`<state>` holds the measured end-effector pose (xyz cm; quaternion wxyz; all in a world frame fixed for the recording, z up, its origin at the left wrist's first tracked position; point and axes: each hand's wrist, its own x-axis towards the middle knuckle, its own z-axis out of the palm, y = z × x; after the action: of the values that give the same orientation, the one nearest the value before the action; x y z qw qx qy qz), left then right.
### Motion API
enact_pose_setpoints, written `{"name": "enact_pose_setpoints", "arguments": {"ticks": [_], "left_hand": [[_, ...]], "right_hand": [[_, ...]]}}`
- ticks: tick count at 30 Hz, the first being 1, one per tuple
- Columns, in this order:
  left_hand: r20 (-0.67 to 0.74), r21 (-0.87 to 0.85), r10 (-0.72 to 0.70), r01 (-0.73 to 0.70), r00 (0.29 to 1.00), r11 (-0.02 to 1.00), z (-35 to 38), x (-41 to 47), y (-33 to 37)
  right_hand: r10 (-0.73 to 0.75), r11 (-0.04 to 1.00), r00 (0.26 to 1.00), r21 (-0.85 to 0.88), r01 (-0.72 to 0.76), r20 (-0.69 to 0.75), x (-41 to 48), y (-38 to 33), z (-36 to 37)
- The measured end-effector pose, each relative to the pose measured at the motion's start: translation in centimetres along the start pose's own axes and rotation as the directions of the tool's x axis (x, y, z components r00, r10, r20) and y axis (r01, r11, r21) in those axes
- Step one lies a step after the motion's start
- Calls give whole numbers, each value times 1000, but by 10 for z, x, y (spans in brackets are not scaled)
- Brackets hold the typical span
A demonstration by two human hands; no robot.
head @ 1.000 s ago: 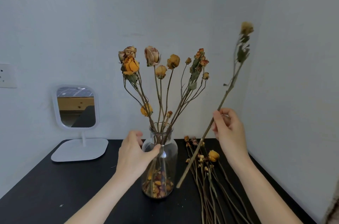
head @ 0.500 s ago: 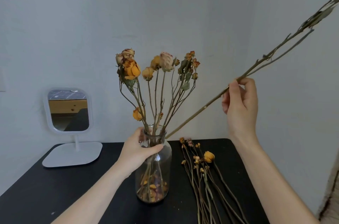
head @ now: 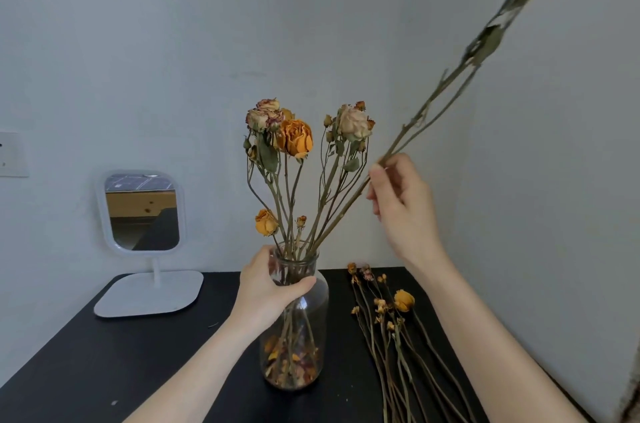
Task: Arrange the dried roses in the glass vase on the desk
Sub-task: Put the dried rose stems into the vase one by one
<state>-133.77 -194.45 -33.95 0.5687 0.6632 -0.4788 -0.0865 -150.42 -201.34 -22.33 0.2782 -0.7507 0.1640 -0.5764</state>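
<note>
A clear glass vase (head: 304, 346) stands on the black desk (head: 104, 363), with loose petals at its bottom and several dried roses (head: 294, 138) rising from its neck. My left hand (head: 266, 287) grips the vase's neck. My right hand (head: 401, 204) pinches a long dried rose stem (head: 446, 83) to the right of the bunch. This stem slants up to the top right, its yellow bloom blurred at the frame's top edge. Its lower end reaches the vase's mouth among the other stems.
Several more dried roses (head: 398, 329) lie on the desk right of the vase. A white standing mirror (head: 142, 211) sits at the back left. Grey walls close the desk at the back and right, with a wall socket (head: 12, 154) at far left.
My right hand has lifted the stem from beside the vase, swung its bloom up to the right, and brought its lower end into the vase's mouth. My left hand stays on the neck.
</note>
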Motion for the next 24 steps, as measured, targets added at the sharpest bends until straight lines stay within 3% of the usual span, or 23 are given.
{"name": "enact_pose_setpoints", "arguments": {"ticks": [5, 9, 17, 24], "left_hand": [[-4, -6, 2, -2, 1000, 1000, 0, -1, 0], [-5, -8, 9, -9, 1000, 1000, 0, -1, 1], [23, 0, 3, -3, 1000, 1000, -2, -2, 3], [48, -33, -29, 31, 998, 999, -4, -3, 4]], "right_hand": [[-15, 979, 994, -198, 37, 112, 4, -1, 11], [87, 925, 968, -381, 9, 236, -3, 8, 22], [286, 916, 889, -376, -144, 357, -21, 26, 35], [181, 969, 944, -212, -124, 277, -19, 21, 39]]}}
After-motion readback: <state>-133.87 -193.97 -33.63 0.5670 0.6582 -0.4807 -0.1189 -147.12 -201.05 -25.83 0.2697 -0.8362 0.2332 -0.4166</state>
